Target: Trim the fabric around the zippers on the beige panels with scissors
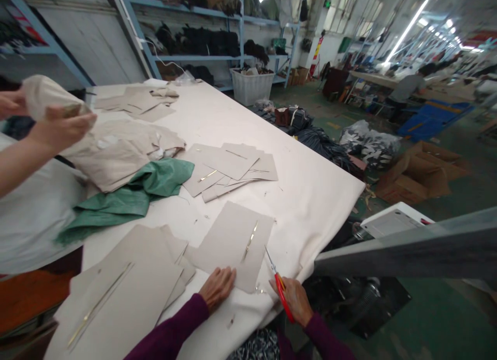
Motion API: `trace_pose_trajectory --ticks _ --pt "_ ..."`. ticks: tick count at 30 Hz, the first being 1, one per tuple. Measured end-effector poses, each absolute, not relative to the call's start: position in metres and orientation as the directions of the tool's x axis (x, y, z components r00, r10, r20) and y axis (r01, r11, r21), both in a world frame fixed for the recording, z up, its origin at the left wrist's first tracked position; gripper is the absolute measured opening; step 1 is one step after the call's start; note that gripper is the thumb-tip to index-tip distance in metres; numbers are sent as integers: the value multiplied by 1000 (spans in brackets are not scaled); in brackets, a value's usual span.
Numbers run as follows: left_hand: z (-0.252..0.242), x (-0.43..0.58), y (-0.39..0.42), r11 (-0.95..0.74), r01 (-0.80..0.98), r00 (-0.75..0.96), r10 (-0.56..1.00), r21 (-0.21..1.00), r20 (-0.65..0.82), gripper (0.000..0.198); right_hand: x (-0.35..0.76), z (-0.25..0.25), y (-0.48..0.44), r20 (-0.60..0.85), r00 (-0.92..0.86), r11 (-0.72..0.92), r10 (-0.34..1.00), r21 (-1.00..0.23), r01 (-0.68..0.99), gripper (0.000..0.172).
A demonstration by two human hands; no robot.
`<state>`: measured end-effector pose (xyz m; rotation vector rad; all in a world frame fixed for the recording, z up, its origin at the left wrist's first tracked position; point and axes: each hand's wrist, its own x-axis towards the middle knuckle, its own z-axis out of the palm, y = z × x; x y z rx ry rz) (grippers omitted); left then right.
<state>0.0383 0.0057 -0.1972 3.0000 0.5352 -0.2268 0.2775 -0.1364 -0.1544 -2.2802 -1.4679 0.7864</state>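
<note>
My right hand (pixel 297 299) is wrapped round the red handles of a pair of scissors (pixel 284 298), whose blades point up and away beside a beige panel (pixel 233 230). That panel lies flat and has a gold zipper (pixel 250 240) set in a slit. My left hand (pixel 218 288) rests on its near edge, holding nothing, fingers laid down on the material. To the left is a pile of larger beige panels (pixel 128 298), the top one also with a gold zipper. Further off lies another group of beige panels (pixel 233 166), some with zippers or slits.
A co-worker (pixel 58 124) at the left holds a pale piece in both hands above heaped beige material (pixel 116 148) and green material (pixel 135 194). All this is on a white-covered table (pixel 303 179). A dark beam (pixel 407 246) and a white device (pixel 396 220) stand right of the table.
</note>
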Motion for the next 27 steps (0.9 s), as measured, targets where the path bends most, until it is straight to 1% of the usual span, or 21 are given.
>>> trace_pose_trajectory --ticks 2,4,6,11,14,16,18,20,22,25,27 --pt "-196 45 4 -951 305 946 296 53 -131 43 276 -148 -141 -267 322 -418 908 -549 723 41" --pt "-193 53 2 -947 317 947 312 56 -80 45 274 -142 -147 -260 322 -414 910 -570 710 42" --pt "-190 61 0 -927 370 929 367 70 -46 44 272 -137 -154 -256 323 -412 911 -593 692 46" --pt "-185 82 1 -856 486 874 476 174 -101 40 264 -127 -173 -231 339 -405 912 -641 652 54" --pt "-182 95 -1 -801 559 828 553 217 -91 38 258 -121 -182 -209 350 -397 913 -657 641 57" --pt "-179 103 -4 -736 621 776 627 269 -74 38 255 -118 -185 -197 350 -387 916 -668 635 58" --pt "-175 109 -5 -652 669 712 699 356 -58 40 252 -115 -187 -185 346 -374 920 -679 632 60" --pt "-168 113 -1 -541 693 637 769 477 -54 32 249 -113 -187 -176 340 -363 924 -688 629 63" --pt "-157 115 9 -395 684 541 838 614 -64 23 248 -110 -188 -163 341 -353 926 -693 628 64" --pt "-129 114 23 -126 578 363 925 807 -116 20 245 -101 -187 -137 344 -333 929 -713 617 62" --pt "-106 108 24 38 423 272 948 905 -167 22 242 -91 -186 -119 321 -300 939 -740 602 58"
